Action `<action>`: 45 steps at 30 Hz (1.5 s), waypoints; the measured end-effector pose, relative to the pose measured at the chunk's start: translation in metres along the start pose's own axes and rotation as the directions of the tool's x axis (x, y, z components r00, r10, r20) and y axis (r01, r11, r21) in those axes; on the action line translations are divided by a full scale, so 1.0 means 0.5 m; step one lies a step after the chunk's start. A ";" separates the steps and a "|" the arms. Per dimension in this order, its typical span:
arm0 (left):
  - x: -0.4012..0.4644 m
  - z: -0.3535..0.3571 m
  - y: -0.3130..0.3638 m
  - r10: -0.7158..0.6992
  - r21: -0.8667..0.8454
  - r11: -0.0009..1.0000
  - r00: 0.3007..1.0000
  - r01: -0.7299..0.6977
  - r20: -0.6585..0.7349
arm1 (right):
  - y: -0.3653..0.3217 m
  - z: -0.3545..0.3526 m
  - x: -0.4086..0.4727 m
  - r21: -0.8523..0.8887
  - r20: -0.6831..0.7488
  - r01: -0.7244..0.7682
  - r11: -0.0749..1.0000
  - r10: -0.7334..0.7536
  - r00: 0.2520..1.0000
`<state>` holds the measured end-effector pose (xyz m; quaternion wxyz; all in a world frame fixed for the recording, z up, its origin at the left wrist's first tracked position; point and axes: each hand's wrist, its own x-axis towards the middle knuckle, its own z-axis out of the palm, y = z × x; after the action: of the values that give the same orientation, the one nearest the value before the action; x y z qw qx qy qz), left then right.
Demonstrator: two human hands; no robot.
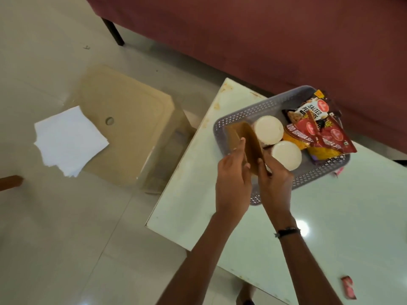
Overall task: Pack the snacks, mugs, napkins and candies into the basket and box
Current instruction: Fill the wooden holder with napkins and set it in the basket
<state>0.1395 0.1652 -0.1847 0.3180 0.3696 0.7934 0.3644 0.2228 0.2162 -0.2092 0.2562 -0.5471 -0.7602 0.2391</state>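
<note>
Left hand (232,172) and right hand (275,177) both pinch a brown cardboard box (246,139) over the grey perforated basket (240,113). Basket holds two white mugs (268,129) and snack packets (319,133).

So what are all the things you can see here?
basket: one, grey-purple, on the table's far corner
mugs: two, white, in the basket
snack packets: several, red, yellow and black, in the basket's right end
brown box: one, flat cardboard, held over the basket
table: one, pale glossy top
candies: one red wrapper at the table's near edge, another beside the basket
napkins: one stack, white, on the stool
stool: one, beige plastic, left of the table
sofa: one, maroon, behind the table
left hand: holds the box
right hand: holds the box; dark wristband
</note>
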 end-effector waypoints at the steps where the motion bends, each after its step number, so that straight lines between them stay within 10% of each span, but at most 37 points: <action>1: 0.000 0.007 -0.005 -0.019 -0.002 1.000 1.000 0.019 -0.007 | 0.010 0.006 0.000 0.009 0.025 0.009 1.000 -0.009 1.000; 9: -0.002 0.038 -0.040 -0.041 0.126 0.990 0.976 0.069 -0.214 | 0.040 0.036 -0.011 0.066 0.145 -0.008 0.998 -0.001 0.989; 26: 0.026 0.063 -0.077 0.008 0.319 0.947 0.993 0.029 -0.114 | 0.049 0.046 -0.006 -0.291 0.223 -0.135 0.947 0.204 0.953; 33: 0.022 0.009 -0.096 -0.008 0.145 0.989 0.987 0.031 -0.161 | -0.019 0.028 0.006 -0.269 0.076 0.002 0.963 0.020 0.997; 45: 0.066 -0.341 -0.313 -0.036 0.142 0.978 0.798 0.151 -0.602 | -0.334 0.286 0.024 0.082 0.501 0.222 0.972 -0.233 0.834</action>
<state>-0.0654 0.0611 -0.2290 0.0348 0.2241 0.9004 0.3713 0.0080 0.1679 -0.2079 0.0797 -0.3682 -0.8576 0.3502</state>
